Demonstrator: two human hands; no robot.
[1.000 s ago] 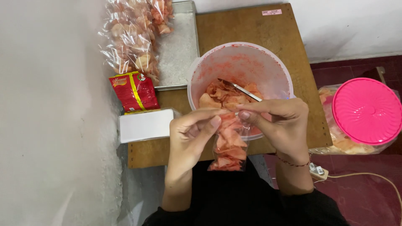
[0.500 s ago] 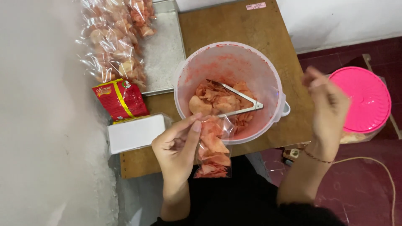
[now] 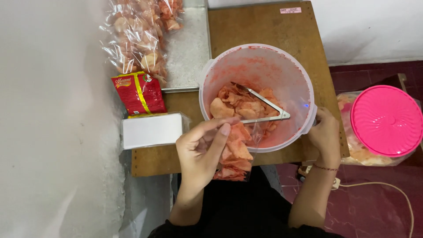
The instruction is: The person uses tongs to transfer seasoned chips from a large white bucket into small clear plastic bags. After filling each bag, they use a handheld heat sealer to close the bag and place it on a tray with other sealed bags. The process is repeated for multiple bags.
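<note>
A brown wooden table (image 3: 273,31) fills the frame's upper middle. On it sit a round translucent plastic bowl (image 3: 260,66) at centre, a flat metal tray (image 3: 189,53) at upper left, a red snack packet (image 3: 139,93) and a white rectangular box (image 3: 152,130) at left.

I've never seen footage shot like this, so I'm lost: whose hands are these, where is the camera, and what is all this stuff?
The camera sits on a person's head and looks down at their own two hands. The left hand holds a clear bag of orange-pink crackers. The right hand grips the rim of a big plastic bowl holding more crackers and metal tongs. The bowl stands on a wooden table, beside a metal tray, filled cracker bags, a red packet and a white box. A pink-lidded container sits to the right.
</note>
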